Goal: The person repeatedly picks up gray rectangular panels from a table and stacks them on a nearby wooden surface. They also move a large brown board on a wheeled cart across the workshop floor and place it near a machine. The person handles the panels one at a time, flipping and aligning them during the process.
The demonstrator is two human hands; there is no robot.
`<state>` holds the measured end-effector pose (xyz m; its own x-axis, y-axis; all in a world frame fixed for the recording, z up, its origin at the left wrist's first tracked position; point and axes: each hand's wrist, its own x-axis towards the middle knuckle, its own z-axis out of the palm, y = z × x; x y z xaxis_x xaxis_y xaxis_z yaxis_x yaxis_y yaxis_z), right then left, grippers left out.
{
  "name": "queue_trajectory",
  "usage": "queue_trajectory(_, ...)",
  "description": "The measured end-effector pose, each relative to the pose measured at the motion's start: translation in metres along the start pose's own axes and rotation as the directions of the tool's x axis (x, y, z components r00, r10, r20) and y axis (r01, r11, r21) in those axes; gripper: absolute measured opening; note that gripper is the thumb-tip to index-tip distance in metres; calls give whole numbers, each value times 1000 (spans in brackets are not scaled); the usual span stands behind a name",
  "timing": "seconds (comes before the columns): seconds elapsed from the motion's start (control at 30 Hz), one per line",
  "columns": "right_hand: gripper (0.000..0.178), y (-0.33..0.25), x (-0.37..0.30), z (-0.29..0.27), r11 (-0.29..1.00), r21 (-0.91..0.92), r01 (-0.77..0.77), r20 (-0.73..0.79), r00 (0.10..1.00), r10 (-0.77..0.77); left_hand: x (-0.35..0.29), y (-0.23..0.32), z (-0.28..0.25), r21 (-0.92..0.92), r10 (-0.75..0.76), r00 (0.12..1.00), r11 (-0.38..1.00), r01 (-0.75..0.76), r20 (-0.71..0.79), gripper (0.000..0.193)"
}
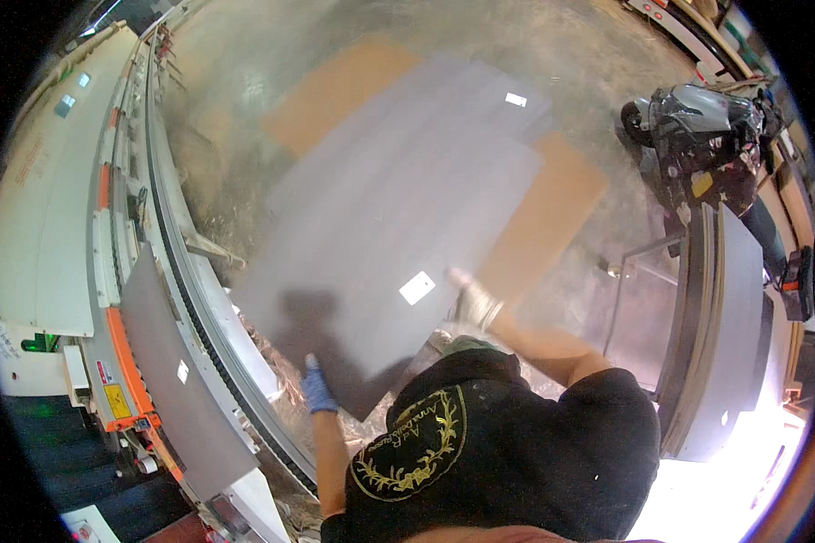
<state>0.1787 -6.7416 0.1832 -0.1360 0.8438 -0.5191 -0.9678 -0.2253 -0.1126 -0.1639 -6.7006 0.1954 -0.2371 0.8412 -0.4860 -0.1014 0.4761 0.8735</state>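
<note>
Machine [122, 348] left of panel [380, 208] (label [417, 288] on it), boards [723, 317] right.

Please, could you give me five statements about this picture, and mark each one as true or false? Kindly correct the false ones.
1. The left hand wears a blue glove. True.
2. The right hand wears a blue glove too. False: the right hand, though blurred, looks pale, not blue.
3. A white label near the right hand lies on the large gray panel. True.
4. The stack of panels stands at the picture's left. False: the stack of panels is at the right.
5. The black shirt bears a golden emblem. True.
</note>
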Motion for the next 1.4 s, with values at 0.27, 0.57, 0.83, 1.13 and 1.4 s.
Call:
queue_trajectory(0.27,49,-26,-15,41,928,-368,52,27,999,-45,-120,70,-126,96,37,946,995,-7,-323,50)
queue_trajectory(0.57,51,125,17,83,744,-634,-211,168,901,399,-316,-23,-256,33,236,622,947,-320,-747,41)
queue_trajectory(0.83,40,290,17,135,466,-751,-468,78,637,767,-430,-148,-287,-262,-86,380,859,-439,-921,41)
queue_trajectory(1.13,43,463,-37,136,126,-633,-764,-242,350,905,-512,-282,-344,-419,-352,230,805,-421,-907,43)
queue_trajectory(1.4,58,538,-62,122,147,-709,-689,-223,417,881,-482,-266,-424,-566,-353,444,557,-607,-824,50)
